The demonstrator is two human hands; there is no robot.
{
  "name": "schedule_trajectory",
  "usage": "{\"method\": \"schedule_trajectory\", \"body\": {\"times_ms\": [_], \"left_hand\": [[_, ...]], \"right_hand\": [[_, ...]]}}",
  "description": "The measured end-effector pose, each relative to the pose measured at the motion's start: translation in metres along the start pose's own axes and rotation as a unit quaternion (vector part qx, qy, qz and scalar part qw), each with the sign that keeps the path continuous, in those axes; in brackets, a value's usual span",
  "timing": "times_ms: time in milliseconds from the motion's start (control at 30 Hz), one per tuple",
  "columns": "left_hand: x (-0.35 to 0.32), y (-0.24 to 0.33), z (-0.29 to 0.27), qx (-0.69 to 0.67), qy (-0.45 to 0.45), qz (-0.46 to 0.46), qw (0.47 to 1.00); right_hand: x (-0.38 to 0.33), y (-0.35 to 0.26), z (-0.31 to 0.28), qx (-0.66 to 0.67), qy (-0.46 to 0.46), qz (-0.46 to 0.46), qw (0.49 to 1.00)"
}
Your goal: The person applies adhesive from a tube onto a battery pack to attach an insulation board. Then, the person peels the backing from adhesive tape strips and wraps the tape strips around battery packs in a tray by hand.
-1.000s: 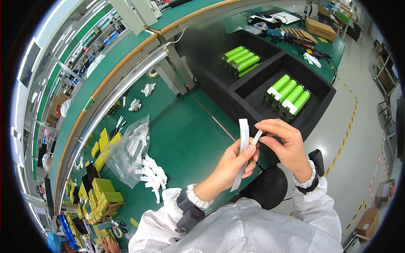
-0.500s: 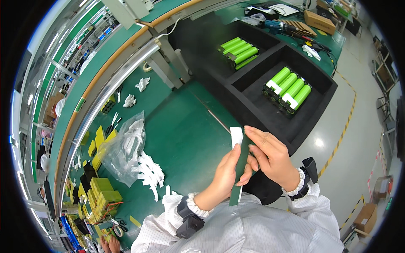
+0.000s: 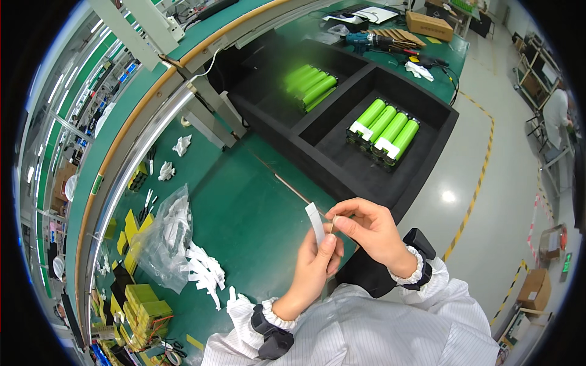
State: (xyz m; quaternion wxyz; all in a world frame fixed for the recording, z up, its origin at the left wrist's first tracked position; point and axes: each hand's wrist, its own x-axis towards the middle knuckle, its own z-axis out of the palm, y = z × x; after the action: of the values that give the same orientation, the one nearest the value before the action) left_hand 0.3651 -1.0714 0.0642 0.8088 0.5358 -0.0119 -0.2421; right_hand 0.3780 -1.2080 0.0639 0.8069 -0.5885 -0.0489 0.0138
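A white strip (image 3: pixel 314 221) stands in the left hand (image 3: pixel 318 262) – the right hand (image 3: pixel 375 238) just beside it. Green cells (image 3: pixel 389 127) sit in a black tray (image 3: pixel 421 161); a clear bag (image 3: pixel 163 241) lies on the surface (image 3: pixel 244 207).

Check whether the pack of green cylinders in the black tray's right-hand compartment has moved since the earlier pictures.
No. Against the black compartment divider, the pack of green cylinders keeps its place; both sit further left because the view shifted.
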Motion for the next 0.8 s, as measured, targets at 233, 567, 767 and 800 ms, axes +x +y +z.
{"method": "schedule_trajectory", "body": {"times_ms": [233,567,767,800], "left_hand": [[-0.007,-0.004,-0.007,-0.044,0.043,-0.005,0.998],[-0.002,-0.011,-0.01,-0.077,0.076,0.029,0.994],[-0.011,0.001,0.0,0.019,0.121,0.031,0.992],[-0.01,0.001,-0.002,0.016,0.121,0.029,0.992]], "right_hand": [[0.002,0.013,0.011,0.036,-0.007,0.014,0.999],[0.002,0.011,0.02,-0.032,-0.002,0.026,0.999],[0.013,0.031,0.022,-0.01,-0.048,0.038,0.998],[0.015,0.04,0.021,-0.028,-0.036,-0.006,0.999]]}}
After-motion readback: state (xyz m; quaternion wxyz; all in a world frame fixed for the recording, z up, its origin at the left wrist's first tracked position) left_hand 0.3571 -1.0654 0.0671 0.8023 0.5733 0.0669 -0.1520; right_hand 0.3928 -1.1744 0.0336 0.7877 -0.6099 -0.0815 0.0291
